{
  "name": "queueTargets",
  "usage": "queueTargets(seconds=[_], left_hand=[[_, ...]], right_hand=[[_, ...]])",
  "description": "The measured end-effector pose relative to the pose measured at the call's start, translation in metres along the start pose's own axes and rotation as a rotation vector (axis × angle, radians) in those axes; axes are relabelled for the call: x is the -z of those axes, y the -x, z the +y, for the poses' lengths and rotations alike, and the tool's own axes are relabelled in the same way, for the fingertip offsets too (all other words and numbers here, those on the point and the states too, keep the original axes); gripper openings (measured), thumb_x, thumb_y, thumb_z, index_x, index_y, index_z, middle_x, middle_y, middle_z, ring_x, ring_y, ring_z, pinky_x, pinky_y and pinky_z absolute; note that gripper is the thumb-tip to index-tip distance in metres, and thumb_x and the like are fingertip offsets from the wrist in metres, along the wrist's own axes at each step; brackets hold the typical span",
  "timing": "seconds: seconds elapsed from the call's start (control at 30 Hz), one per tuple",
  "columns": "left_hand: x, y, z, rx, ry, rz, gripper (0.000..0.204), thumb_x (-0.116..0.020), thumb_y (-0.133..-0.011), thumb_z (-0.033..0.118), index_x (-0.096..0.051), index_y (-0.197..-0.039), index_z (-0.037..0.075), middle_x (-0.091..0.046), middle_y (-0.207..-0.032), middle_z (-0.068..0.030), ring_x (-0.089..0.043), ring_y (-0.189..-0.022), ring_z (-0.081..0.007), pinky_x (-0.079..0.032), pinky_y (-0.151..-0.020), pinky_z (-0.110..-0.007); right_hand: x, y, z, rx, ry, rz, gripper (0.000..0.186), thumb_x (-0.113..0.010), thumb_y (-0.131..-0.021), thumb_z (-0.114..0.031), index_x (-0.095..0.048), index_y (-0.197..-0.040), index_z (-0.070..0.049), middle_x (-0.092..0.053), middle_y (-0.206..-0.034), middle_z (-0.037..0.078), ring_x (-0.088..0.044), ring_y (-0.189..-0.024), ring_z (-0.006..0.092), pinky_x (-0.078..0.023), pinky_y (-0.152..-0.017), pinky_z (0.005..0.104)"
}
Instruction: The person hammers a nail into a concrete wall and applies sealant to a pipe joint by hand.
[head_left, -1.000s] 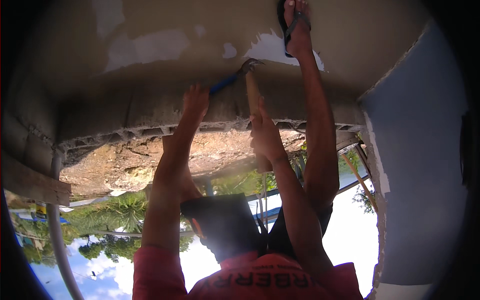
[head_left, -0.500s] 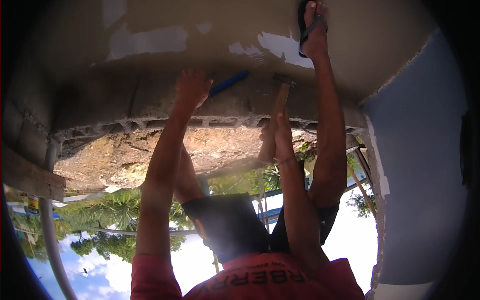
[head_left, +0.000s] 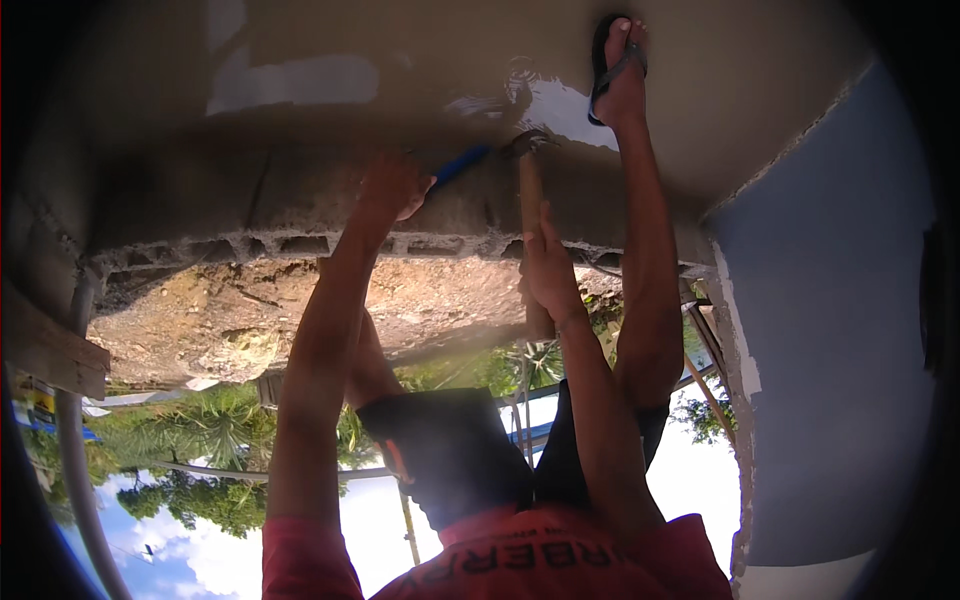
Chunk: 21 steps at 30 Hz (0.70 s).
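Note:
My left hand (head_left: 392, 186), slightly blurred, is closed around a blue bar (head_left: 461, 166) shaped like a chisel. The bar slants out to the right of the hand, and its other end is hidden. With my right hand (head_left: 550, 266) I hold a hammer (head_left: 530, 185) by its wooden handle. The metal head is at the top, just right of the bar's free end; whether they touch I cannot tell. Both hands are over a grey hollow-block wall (head_left: 330, 215) whose broken edge shows open cells.
Beyond the wall is a wet brown floor (head_left: 420, 60) with rippling water, where my foot in a dark flip-flop (head_left: 612, 75) rests. A blue-grey wall panel (head_left: 830, 330) rises at right. At left are a wooden board (head_left: 55, 345) and a pole (head_left: 75, 450). Rocky soil (head_left: 220, 315) lies below.
The hammer has swung left, its head closer to the blue bar's end, and its handle stands more upright. My left hand and the bar have shifted slightly. Fresh ripples show on the water.

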<state>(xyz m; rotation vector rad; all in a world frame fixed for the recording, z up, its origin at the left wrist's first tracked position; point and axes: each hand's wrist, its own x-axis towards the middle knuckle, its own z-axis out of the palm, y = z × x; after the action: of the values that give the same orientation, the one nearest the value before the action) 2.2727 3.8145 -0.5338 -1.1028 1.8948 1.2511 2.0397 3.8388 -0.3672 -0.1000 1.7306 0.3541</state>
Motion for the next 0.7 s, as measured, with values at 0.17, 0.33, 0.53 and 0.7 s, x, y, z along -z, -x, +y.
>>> queueTargets(seconds=[0.17,0.33,0.53,0.7], left_hand=[[-0.02,0.012,0.06,0.148,-0.039,-0.066,0.026,-0.062,-0.087,0.031,-0.069,-0.1,0.009,-0.062,-0.111,-0.0135,-0.059,-0.107,-0.0306,-0.049,-0.086,-0.041],[-0.034,0.03,0.07,0.252,0.053,0.213,0.022,-0.062,-0.083,0.023,-0.068,-0.094,0.006,-0.061,-0.104,-0.0144,-0.059,-0.101,-0.0308,-0.052,-0.082,-0.043],[-0.01,0.043,0.062,0.306,0.204,0.299,0.024,-0.06,-0.088,0.028,-0.067,-0.094,0.005,-0.06,-0.105,-0.0157,-0.057,-0.104,-0.0319,-0.051,-0.084,-0.044],[-0.015,0.051,0.042,0.306,0.276,0.361,0.027,-0.06,-0.09,0.031,-0.066,-0.095,0.005,-0.06,-0.104,-0.0159,-0.058,-0.101,-0.034,-0.051,-0.082,-0.045]], right_hand=[[0.001,-0.011,-0.028,0.401,0.478,0.156,0.062,-0.047,-0.098,-0.031,-0.019,-0.154,-0.028,-0.067,-0.087,0.024,-0.067,-0.081,0.0399,-0.052,-0.074,0.044],[0.005,-0.032,-0.071,0.465,1.168,0.022,0.057,-0.045,-0.099,-0.025,-0.023,-0.151,-0.026,-0.068,-0.088,0.021,-0.066,-0.079,0.0426,-0.053,-0.072,0.0523],[0.0,-0.057,-0.077,0.571,1.361,0.022,0.055,-0.046,-0.098,-0.025,-0.026,-0.149,-0.016,-0.068,-0.094,0.022,-0.066,-0.083,0.042,-0.054,-0.076,0.0521],[-0.001,-0.049,-0.079,0.554,1.366,-0.032,0.055,-0.046,-0.099,-0.024,-0.025,-0.149,-0.017,-0.067,-0.098,0.022,-0.066,-0.086,0.0419,-0.053,-0.079,0.0524]])
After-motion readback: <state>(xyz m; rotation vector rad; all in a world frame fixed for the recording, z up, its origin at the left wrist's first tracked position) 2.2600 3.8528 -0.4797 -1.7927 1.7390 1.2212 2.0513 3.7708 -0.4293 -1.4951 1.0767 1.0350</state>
